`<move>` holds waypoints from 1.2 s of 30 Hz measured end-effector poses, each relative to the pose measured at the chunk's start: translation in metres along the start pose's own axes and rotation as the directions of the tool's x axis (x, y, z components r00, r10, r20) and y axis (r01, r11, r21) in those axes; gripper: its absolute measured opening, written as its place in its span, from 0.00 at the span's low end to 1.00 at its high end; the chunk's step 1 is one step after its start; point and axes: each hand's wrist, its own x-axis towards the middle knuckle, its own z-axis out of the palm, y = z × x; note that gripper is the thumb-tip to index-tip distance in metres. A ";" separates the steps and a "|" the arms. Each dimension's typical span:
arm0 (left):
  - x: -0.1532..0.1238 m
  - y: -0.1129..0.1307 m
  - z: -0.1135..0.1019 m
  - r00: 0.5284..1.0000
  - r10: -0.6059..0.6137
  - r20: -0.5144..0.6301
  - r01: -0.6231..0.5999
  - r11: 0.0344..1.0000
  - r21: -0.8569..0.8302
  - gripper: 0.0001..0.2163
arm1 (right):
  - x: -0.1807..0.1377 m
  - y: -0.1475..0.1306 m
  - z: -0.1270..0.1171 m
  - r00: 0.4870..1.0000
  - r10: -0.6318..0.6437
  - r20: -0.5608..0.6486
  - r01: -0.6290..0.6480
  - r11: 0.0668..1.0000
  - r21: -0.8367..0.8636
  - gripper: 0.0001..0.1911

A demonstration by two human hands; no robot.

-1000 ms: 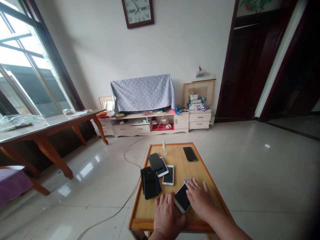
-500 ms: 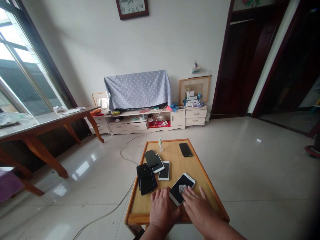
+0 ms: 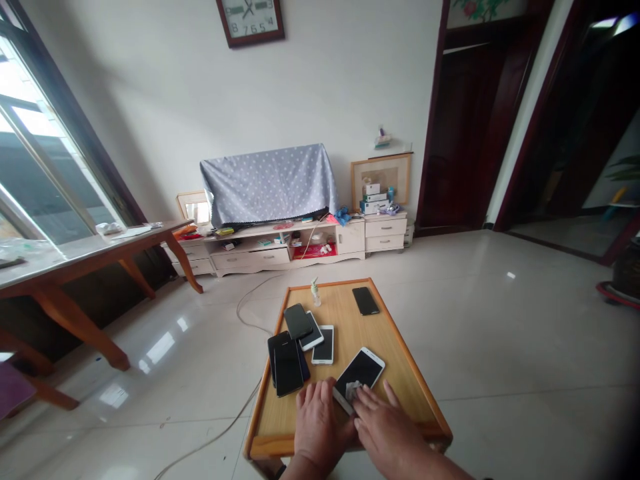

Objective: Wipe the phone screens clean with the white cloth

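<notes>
A white smartphone with a dark screen [image 3: 365, 368] lies aslant near the front of the small wooden table [image 3: 395, 347]. My left hand [image 3: 319, 417] grips its lower left edge, fingers on one side and thumb close to its bottom end. Under the fingertips of my right hand [image 3: 383, 420] a crumpled pale grey wipe [image 3: 353, 389] is pressed on the lower part of the screen. The little finger of that hand is spread away. Left of the phone lie a white phone [image 3: 323, 345] and several overlapping phones, including a black one [image 3: 289, 369] and a dark one [image 3: 298, 321].
A small pump bottle [image 3: 315, 292] stands at the table's far left corner, and a black phone [image 3: 366, 301] lies at the far right. Raised wooden edging borders the table. A cable [image 3: 220, 437] runs along the floor to the left. Beyond stands a low white cabinet [image 3: 250, 259].
My right hand has slid the wipe down the screen, toward the phone's near end. My left hand still grips the phone. The whole view has shifted slightly.
</notes>
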 end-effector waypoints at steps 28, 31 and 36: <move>0.031 0.027 -0.005 0.954 -0.174 0.243 0.132 0.975 0.179 0.32 | 0.033 0.055 -0.017 0.863 0.292 -0.412 -0.282 0.955 0.086 0.10; 0.034 0.027 -0.002 0.952 -0.176 0.251 0.140 0.978 0.155 0.28 | 0.032 0.048 -0.010 0.872 0.318 -0.373 -0.298 0.948 0.113 0.10; 0.036 0.028 -0.001 0.939 -0.196 0.281 0.163 0.977 0.137 0.29 | 0.029 0.037 0.005 0.911 0.279 -0.304 -0.211 0.948 0.237 0.10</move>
